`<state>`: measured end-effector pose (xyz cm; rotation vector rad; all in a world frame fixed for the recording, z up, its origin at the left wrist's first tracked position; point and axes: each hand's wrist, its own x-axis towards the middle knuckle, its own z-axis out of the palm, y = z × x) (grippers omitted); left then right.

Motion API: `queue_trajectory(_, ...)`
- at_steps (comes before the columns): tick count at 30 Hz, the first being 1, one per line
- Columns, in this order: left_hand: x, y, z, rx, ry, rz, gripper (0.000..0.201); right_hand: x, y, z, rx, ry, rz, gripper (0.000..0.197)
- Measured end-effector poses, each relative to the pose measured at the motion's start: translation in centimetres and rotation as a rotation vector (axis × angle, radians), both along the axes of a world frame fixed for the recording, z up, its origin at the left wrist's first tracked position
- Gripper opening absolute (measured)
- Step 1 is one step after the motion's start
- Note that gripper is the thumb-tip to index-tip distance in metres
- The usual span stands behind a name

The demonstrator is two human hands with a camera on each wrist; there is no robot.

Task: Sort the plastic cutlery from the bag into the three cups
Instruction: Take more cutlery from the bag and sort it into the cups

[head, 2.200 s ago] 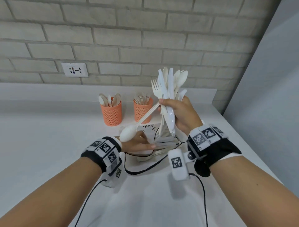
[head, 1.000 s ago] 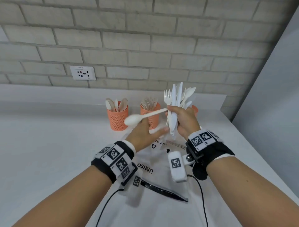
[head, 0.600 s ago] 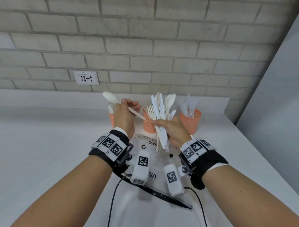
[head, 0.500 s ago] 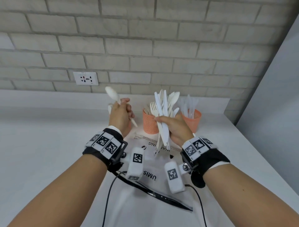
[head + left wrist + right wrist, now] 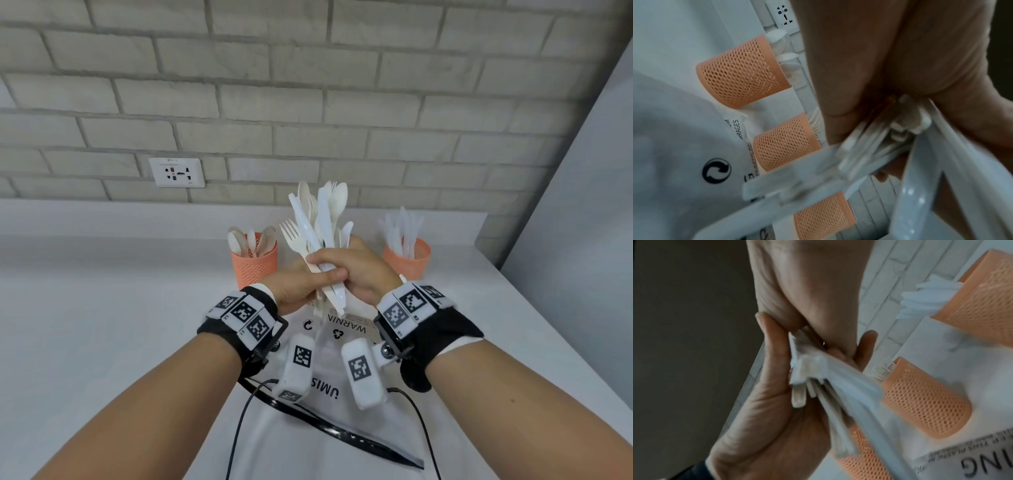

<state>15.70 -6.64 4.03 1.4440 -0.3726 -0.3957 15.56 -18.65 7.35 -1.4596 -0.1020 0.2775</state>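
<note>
My right hand (image 5: 358, 272) grips a bundle of white plastic cutlery (image 5: 322, 219) upright above the bag (image 5: 346, 407); forks, knives and spoons fan out at its top. My left hand (image 5: 298, 289) has its thumb across the bundle's lower handles and its fingers behind them. The right wrist view shows the handles (image 5: 818, 386) between that thumb and palm (image 5: 766, 415). Three orange mesh cups stand at the back: the spoon cup (image 5: 254, 270) on the left, the knife cup (image 5: 409, 263) on the right, and the fork cup (image 5: 785, 144) hidden behind my hands in the head view.
The flat white bag has a black zip strip (image 5: 342, 430) and lies on the white counter (image 5: 102, 325) in front of me. Wrist-camera cables (image 5: 239, 428) trail over it. A brick wall with a socket (image 5: 177, 172) stands behind, and a grey panel (image 5: 582, 240) on the right.
My left hand carried a spoon to the left cup, no longer holds it, and has come back to the bundle. The right hand has kept the bundle upright.
</note>
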Motion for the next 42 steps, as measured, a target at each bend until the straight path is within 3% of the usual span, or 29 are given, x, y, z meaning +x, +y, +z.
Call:
queue_trajectory(3, 0.1, 0.1, 0.2, 0.007, -0.002, 0.002, 0.027, 0.5, 0.0, 0.3, -0.134, -0.070, 0.022, 0.035)
queue_trajectory(7, 0.6, 0.5, 0.2, 0.060, -0.015, 0.086, 0.010, 1.2, 0.9, -0.1, -0.322, -0.203, 0.004, 0.056)
queue_trajectory(9, 0.9, 0.8, 0.1, 0.022, 0.009, 0.105, 0.016, 1.8, 1.3, -0.8, -0.386, -0.244, -0.033, 0.069)
queue_trajectory(10, 0.9, 0.9, 0.1, -0.007, 0.019, 0.118, 0.019, 2.3, 1.5, -1.2, -0.415, -0.250, -0.038, 0.067)
queue_trajectory(13, 1.2, 1.1, 0.2, -0.085, 0.053, 0.113, 0.018, 2.4, 2.4, -0.9, -0.415, -0.254, -0.025, 0.032)
queue_trajectory(14, 1.3, 1.2, 0.4, -0.091, 0.076, 0.100, 0.018, 2.4, 2.5, -0.9, -0.403, -0.256, -0.020, 0.034)
queue_trajectory(16, 1.5, 1.1, 0.6, -0.089, 0.118, 0.083, 0.024, 2.8, 2.4, -1.2, -0.416, -0.252, -0.030, 0.065)
queue_trajectory(17, 1.7, 1.1, 0.6, -0.095, 0.134, 0.081, 0.024, 2.8, 2.3, -1.2, -0.412, -0.284, -0.070, 0.067)
queue_trajectory(21, 2.1, 0.6, 0.8, -0.121, 0.156, 0.193, 0.006, 2.9, 1.0, -0.2, -0.375, -0.586, -0.423, 0.025)
queue_trajectory(23, 2.3, 0.4, 0.8, -0.129, 0.122, 0.275, 0.003, 3.1, 0.9, 0.2, -0.386, -0.719, -0.453, 0.009)
queue_trajectory(25, 2.1, 0.0, 0.7, -0.140, 0.097, 0.311, 0.009, 3.4, 1.0, 0.4, -0.412, -0.691, -0.412, 0.002)
queue_trajectory(29, 1.8, -0.7, 0.6, -0.181, 0.073, 0.336, 0.024, 3.9, 0.6, 0.2, -0.533, -0.684, -0.290, 0.013)
queue_trajectory(32, 1.6, -1.1, 0.6, -0.204, 0.050, 0.358, 0.030, 4.1, 0.4, 0.1, -0.584, -0.667, -0.203, 0.008)
queue_trajectory(35, 1.4, -1.3, 0.5, -0.239, 0.088, 0.356, 0.021, 4.4, -0.2, 0.5, -0.484, -0.555, -0.163, 0.008)
queue_trajectory(38, 1.3, -1.6, 0.2, -0.303, 0.157, 0.329, 0.025, 4.5, -1.2, 1.3, -0.300, -0.371, -0.092, 0.008)
queue_trajectory(42, 1.2, -2.3, 0.5, -0.329, 0.196, 0.324, 0.014, 4.3, -2.0, 1.4, -0.147, -0.416, -0.127, 0.009)
